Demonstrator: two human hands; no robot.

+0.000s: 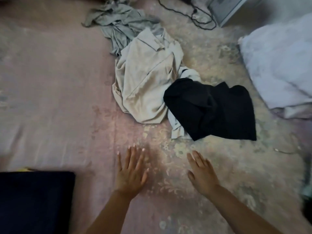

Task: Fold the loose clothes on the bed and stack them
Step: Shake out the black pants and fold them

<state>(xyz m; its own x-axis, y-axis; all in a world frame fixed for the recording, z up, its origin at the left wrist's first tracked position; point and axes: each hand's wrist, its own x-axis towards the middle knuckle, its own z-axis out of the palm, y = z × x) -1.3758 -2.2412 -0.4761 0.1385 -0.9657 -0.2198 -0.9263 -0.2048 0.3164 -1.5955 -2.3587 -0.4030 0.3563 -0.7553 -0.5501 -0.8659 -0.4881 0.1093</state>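
Loose clothes lie in a heap on the pink flowered bed sheet point(50, 92). A crumpled black garment point(217, 110) sits at the right of the heap, over a pale blue-white piece point(177, 127). A beige garment point(145, 81) is bunched beside it, and a grey-green one point(118, 22) lies farther back. My left hand point(130, 169) and my right hand point(201, 173) are stretched flat above the sheet in front of the heap, fingers straight, holding nothing. A folded dark navy piece point(35, 200) lies at the lower left.
A white pillow or duvet point(280, 65) fills the right side. A black cable point(194, 12) and a grey box-like device point(226, 9) lie at the back. A thin cord point(285, 151) lies at the right.
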